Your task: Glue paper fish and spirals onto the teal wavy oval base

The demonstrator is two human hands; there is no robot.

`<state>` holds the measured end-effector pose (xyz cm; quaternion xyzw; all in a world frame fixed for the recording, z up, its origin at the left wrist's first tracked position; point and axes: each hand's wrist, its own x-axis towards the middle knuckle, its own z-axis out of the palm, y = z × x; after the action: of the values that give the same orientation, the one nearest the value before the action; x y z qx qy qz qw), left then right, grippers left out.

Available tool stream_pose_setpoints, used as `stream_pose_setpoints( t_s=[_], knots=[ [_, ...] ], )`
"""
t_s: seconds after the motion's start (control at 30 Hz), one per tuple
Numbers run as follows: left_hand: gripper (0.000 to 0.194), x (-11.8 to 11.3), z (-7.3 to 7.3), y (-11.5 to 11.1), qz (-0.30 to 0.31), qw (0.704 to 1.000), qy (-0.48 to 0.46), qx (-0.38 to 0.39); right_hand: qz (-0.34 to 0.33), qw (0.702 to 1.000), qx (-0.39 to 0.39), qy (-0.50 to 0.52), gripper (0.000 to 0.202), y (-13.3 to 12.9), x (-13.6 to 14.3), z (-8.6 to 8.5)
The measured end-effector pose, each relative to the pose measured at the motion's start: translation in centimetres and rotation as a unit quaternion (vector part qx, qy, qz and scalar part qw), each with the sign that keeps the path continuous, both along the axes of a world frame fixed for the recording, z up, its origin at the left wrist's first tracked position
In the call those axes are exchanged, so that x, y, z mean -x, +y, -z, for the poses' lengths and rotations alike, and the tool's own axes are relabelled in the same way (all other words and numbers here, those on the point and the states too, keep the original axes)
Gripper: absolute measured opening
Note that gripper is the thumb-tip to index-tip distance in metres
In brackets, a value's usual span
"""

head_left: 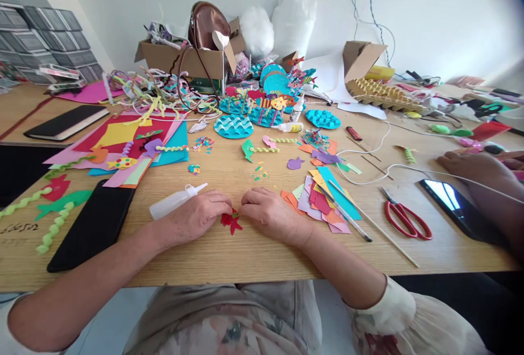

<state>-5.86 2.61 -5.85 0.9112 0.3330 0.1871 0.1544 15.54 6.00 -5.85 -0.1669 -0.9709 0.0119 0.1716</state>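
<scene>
A small red fish cut-out [232, 223] with a bit of green on it lies low over the table between my two hands. My left hand [202, 212] has its fingers curled together at the fish's left edge. From the other side, my right hand [265, 210] pinches at its upper right edge; the fingertips are partly hidden. Just behind my left wrist lies a white glue bottle [172, 203] with a pointed nozzle. Tiny yellow and green paper scraps [260, 172] are scattered beyond my hands. Coloured paper pieces [317, 202] are heaped right of my right hand.
Red-handled scissors [407, 221], a wooden stick [376, 226] and a pen [347, 216] lie at right. Another person's hand [470, 166] rests beside a phone [454, 207]. A black case [92, 229] and coloured sheets [123, 136] are at left. Blue wavy discs [233, 126] stand behind.
</scene>
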Motion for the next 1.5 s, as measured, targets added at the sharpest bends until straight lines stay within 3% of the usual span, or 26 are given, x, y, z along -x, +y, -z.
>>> stream_pose_setpoints(
  t_s=[0.27,0.57,0.87,1.07,1.3,1.5],
  knots=[
    [0.034,-0.2,-0.9,-0.2,0.009,1.0,0.013,0.013,0.012,1.0,-0.007,-0.028,0.018,-0.4,0.0,-0.2],
    [0.037,-0.1,-0.8,-0.4,0.027,0.998,0.054,-0.003,0.016,1.0,0.012,-0.024,0.019,-0.6,0.1,0.0],
    [0.031,-1.1,-1.8,-0.5,0.004,0.993,0.117,-0.003,0.009,1.0,0.001,-0.011,0.02,-0.7,0.0,0.3],
    [0.029,-1.1,-1.2,-0.6,0.001,0.997,0.079,0.0,0.007,0.999,-0.022,-0.044,0.022,-1.0,0.2,0.1],
    [0.039,0.2,-2.2,-0.3,-0.02,0.997,0.046,0.06,0.02,0.999,-0.005,-0.047,0.018,-1.1,0.1,0.0],
    [0.037,0.6,-2.1,-0.3,-0.008,0.999,0.049,0.002,0.026,0.999,0.009,-0.04,0.018,-1.1,0.1,0.0]
  ],
)
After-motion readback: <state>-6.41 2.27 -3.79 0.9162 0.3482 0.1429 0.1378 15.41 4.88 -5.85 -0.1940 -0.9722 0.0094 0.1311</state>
